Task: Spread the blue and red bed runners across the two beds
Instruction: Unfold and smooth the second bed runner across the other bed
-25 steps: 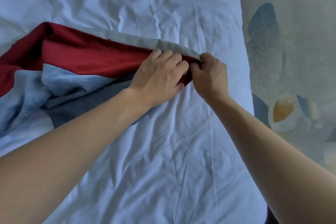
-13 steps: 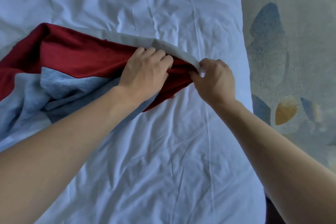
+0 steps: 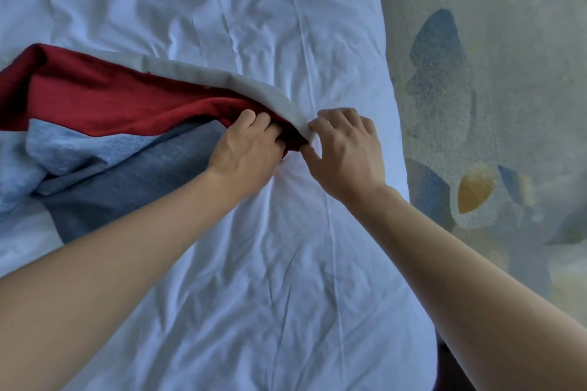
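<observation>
1. The soft red runner (image 3: 104,105), grey-edged, lies bunched with the blue runner (image 3: 127,181) at nine o'clock on the creased white bed (image 3: 286,263).
2. Its end is gripped by the curled left hand (image 3: 247,152) and pinched by the right hand (image 3: 346,149).

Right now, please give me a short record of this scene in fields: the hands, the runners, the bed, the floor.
left hand: grips the end of the red runner
right hand: pinches the runner's grey edge
blue runner: bunched below the red one, not spread
bed: white wrinkled cover
floor: patterned carpet to the right of the bed
</observation>
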Tool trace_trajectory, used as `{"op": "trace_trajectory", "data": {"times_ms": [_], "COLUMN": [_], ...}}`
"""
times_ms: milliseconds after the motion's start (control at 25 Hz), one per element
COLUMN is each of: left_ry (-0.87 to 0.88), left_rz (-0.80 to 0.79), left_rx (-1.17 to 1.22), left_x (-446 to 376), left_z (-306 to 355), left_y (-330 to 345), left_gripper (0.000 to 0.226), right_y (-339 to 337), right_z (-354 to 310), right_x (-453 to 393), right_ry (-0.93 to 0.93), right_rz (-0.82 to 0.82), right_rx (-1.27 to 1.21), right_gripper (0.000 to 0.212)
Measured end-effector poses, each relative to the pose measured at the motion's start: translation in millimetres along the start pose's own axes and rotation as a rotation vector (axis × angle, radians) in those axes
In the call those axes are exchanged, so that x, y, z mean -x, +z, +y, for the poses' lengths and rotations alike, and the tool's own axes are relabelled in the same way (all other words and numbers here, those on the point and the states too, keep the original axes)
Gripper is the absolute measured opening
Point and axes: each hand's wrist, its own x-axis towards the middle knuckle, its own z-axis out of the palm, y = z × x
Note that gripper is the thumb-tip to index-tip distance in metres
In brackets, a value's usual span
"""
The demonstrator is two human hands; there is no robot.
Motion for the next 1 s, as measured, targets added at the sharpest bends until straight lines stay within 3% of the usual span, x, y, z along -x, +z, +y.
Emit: {"op": "trace_trajectory", "data": {"times_ms": [80,200,280,400,560,720,840,920,1000], "left_ry": [-0.082,-0.4,-0.451,-0.476,-0.397,-0.192,-0.035,0.01,0.08], "left_rz": [-0.019,0.111,0.178,0.14,0.131,0.158,0.095,0.14,0.217], "left_rx": [0.191,0.751,0.884,0.992,1.022,0.748,0.523,0.502,0.49], "left_x": [-2.1,-17.1,-30.2,-44.1,-26.7,21.8,48.8,54.3,56.2], "left_z": [-2.5,12.4,29.9,33.1,25.3,15.1,20.6,25.4,33.1], "left_y": [-6.9,-34.3,-50.8,-64.4,-55.5,-26.8,-3.1,2.9,2.9], "left_gripper": [0.027,0.022,0.026,0.029,0.019,0.019,0.03,0.031,0.028], "right_y": [2.8,1.2,-4.0,-9.1,-10.9,-10.4,2.3,9.1,3.0], "right_z": [0.9,-0.4,-1.4,-2.6,-13.9,-15.5,-31.4,-33.7,-8.4], "right_x": [10.3,22.9,31.6,33.9,24.5,31.6,37.3,38.3,38.4], "right_ry": [0.037,0.087,0.199,0.45,0.563,0.531,0.433,0.346,0.372], "right_rz": [-0.05,-0.142,-0.168,-0.072,-0.067,-0.056,-0.059,-0.056,-0.099], "right_rx": [-0.028,-0.173,-0.41,-0.659,-0.749,-0.67,-0.345,-0.115,0.065], "right_gripper": [0.034,0.066,0.082,0.078,0.059,0.055,0.054,0.046,0.04]}}
